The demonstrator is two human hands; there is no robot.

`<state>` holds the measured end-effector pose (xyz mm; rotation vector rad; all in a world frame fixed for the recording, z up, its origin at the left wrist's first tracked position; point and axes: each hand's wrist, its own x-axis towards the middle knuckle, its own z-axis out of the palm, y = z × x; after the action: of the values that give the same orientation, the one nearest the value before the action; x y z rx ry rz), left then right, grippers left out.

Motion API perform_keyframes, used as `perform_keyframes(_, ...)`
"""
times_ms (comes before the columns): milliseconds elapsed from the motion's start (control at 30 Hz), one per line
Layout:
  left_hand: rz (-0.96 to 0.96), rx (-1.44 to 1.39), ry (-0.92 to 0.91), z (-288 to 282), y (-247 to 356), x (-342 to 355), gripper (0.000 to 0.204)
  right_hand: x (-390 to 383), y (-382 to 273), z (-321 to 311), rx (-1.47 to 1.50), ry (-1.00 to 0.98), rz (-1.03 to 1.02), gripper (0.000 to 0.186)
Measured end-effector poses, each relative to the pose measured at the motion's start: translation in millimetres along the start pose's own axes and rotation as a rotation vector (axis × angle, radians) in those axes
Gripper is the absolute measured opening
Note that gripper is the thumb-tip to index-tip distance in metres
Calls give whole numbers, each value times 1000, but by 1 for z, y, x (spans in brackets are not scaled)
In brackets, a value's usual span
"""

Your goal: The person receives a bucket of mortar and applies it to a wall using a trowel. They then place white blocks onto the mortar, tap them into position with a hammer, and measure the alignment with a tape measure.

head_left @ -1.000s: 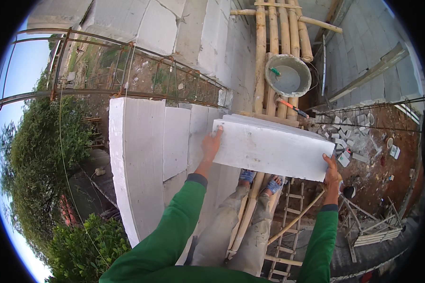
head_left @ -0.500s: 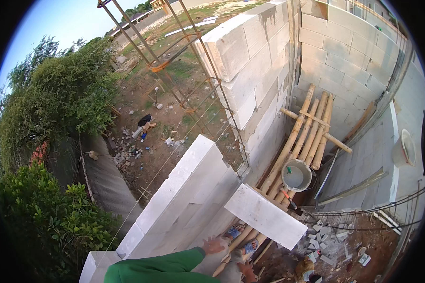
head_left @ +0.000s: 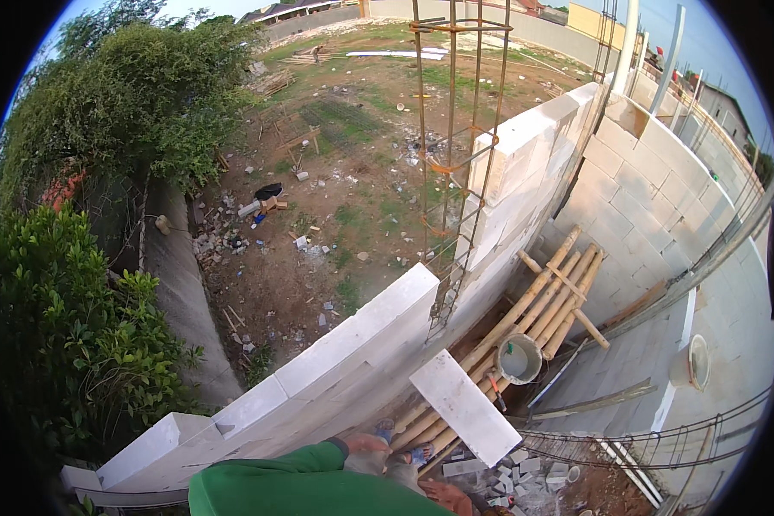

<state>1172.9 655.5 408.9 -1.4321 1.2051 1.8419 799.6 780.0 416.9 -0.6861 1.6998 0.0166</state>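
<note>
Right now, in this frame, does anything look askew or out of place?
Yes: the loose white block lies crosswise over the bamboo poles, one end appearing to jut past them above scattered rubble, which looks precarious.

white block (head_left: 466,408) apparently across bamboo poles (head_left: 574,305)

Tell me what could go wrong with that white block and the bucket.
The white block appears to jut past the bamboo poles and, if knocked, might fall toward the rubble below. The bucket seems to stand on those rounded poles and could tip if they shift.
</note>
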Motion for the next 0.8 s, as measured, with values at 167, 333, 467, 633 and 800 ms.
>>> perform_keyframes(167, 430, -1021, 358, -36, -37, -37, 70, -9, 26, -40, -323, 118, -38, 68)
perform_keyframes(333, 110, 55, 489, -48, -72, -66, 39, 3, 40, -24, 367, 377, -33, 37)
perform_keyframes(467, 25, -587, 455, -64, -120, -10, 33, -24, 27, 5, 14, 641, -12, 41)
perform_keyframes(633, 128, 17, 621, -60, -152, 10, 31, -18, 64, 49, -404, 387, -82, 34)
perform_keyframes(800, 194, 38, 560, -57, -150, -24, 28, 8, 63, 59, -753, 266, -274, 34)
